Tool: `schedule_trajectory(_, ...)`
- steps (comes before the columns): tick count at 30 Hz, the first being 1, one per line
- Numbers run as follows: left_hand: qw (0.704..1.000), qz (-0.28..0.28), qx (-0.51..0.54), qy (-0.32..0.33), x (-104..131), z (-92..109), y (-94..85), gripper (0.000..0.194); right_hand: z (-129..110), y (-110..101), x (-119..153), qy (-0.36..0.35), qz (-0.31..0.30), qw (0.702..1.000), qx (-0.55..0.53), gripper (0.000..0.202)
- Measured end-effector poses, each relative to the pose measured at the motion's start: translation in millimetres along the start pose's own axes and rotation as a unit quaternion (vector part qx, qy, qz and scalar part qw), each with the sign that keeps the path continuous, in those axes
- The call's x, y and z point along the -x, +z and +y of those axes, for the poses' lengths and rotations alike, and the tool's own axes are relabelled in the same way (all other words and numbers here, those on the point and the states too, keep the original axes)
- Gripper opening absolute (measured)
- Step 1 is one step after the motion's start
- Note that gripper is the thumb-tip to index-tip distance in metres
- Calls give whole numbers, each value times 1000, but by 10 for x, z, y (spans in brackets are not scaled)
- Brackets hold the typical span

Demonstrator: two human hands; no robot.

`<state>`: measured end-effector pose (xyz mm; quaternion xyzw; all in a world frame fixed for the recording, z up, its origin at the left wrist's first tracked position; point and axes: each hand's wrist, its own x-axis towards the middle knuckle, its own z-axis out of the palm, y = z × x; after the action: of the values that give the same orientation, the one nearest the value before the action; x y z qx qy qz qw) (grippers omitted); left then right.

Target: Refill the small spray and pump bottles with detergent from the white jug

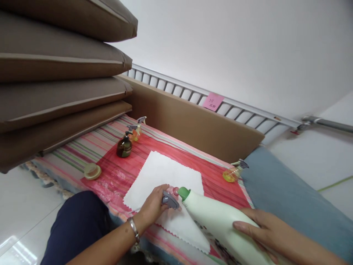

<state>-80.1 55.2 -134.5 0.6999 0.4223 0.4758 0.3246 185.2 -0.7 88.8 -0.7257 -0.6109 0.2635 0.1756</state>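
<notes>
In my left hand (154, 204) is a small clear pink spray bottle (173, 190) with a grey trigger head (170, 200); my fingers hide whether the head is attached. My right hand (259, 228) grips a large pale green bottle (215, 211) around its body, tilted toward the left. Its green cap (183, 193) meets the pink bottle, and I cannot see liquid flowing. Beneath both lies a white cloth (168, 167) with zigzag edges.
A dark brown pump bottle (124, 147), small spray bottles (135, 133) and a round pale container (92, 171) stand at left. Another spray bottle (232, 174) with yellow liquid is at right. Stacked brown cushions (66, 66) rise at left; a brown panel (187, 119) lines the back.
</notes>
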Motion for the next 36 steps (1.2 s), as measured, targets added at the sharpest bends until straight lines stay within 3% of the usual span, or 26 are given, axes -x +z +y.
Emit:
schedule_trajectory(2, 1000, 4, 4, -8, -2, -17, -32, 66, 86, 91, 8, -1, -132, 991, -11, 39)
schedule_trajectory(3, 1000, 4, 10, -10, -3, -20, -47, 69, 130, 132, 13, -1, -159, 987, -20, 41)
schedule_trajectory(4, 1000, 2, 17, -11, -4, -18, -61, 70, 174, 167, 19, 2, -150, 988, -35, 42)
schedule_trajectory(9, 999, -7, 33, -15, -20, 4, -101, 62, 356, 225, 45, 45, -27, 989, -142, 47)
schedule_trajectory(14, 998, -7, 53, -45, -25, -22, -102, 66, 485, 234, -126, 77, 36, 939, -332, 52)
schedule_trajectory(16, 997, -10, 58, -51, -22, -42, -100, 67, 498, 294, -285, 62, 71, 910, -404, 52)
schedule_trajectory(19, 997, -17, 56, -46, -12, -85, -99, 67, 463, 471, -598, 1, 169, 868, -466, 44)
schedule_trajectory(25, 999, -29, 24, -30, 5, -268, -93, 66, 379, 902, -1377, -37, 313, 818, -482, 38)
schedule_trajectory(30, 998, -56, 18, 5, 10, -455, -103, 71, 446, 1147, -1904, -27, 374, 824, -425, 39)
schedule_trajectory(36, 998, -47, 29, -31, 66, -574, -55, 68, 631, 1356, -2047, -14, 381, 849, -366, 42)
